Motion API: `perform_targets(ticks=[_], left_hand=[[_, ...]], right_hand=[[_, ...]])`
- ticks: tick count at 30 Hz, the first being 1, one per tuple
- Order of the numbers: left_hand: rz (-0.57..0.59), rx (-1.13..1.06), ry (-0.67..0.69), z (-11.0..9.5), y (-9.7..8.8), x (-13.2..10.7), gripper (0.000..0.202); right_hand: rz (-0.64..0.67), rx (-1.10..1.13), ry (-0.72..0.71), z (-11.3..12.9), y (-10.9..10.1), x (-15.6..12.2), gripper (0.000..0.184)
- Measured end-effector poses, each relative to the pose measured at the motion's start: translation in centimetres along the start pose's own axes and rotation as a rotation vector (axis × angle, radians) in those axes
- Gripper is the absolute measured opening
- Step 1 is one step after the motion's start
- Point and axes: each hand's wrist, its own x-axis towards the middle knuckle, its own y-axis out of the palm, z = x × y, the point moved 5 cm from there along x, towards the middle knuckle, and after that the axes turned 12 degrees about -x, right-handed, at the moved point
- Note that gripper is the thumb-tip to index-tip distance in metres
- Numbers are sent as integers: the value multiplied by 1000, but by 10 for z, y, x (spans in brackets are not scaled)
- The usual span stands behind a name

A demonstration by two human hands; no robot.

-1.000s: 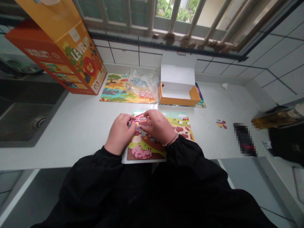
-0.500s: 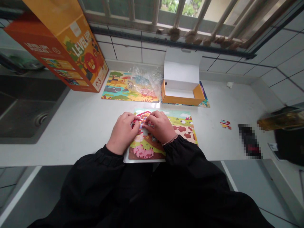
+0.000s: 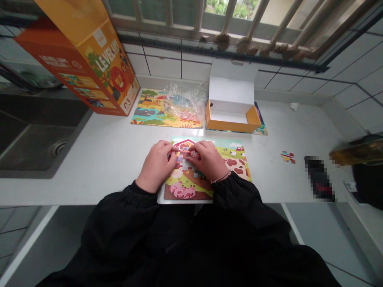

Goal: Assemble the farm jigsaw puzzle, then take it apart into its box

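Observation:
A farm jigsaw puzzle point(image 3: 183, 190) with a pink pig, a cow's patches and a red barn lies at the counter's front edge. Over its upper left part, my left hand point(image 3: 158, 165) and my right hand point(image 3: 211, 161) face each other with thumbs and fingers pinched. Between the fingertips is a small reddish puzzle piece point(image 3: 184, 152), held from both sides and seen nearly edge-on. My fingers cover part of the picture below. Off to the right, a loose puzzle piece point(image 3: 288, 157) with red, white and yellow lies on the counter.
Behind the puzzle stand an open yellow box point(image 3: 233, 127) and a savanna puzzle point(image 3: 149, 115) with crumpled clear plastic point(image 3: 187, 99) on it. A tall orange box point(image 3: 110, 75) is at back left, beside a dark sink point(image 3: 32, 143). A blurred dark object point(image 3: 318, 179) lies right.
My right hand has drawn slightly away from my left, and the reddish piece now shows raised between my fingertips. The whole view has shifted slightly.

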Motion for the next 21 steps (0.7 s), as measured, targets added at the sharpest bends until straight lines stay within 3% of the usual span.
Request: perform_targets(ticks=[5,9,21], left_hand=[[49,-48,35,4,-4,-2,24],[51,-68,41,6,-6,-3,24],[72,-4,70,1,-3,-4,17]], right_hand=[[39,-3,-71,7,-7,-6,16],[97,9,-158,16,-12,-20,6],[64,5,-174,19,-13,-28,15]])
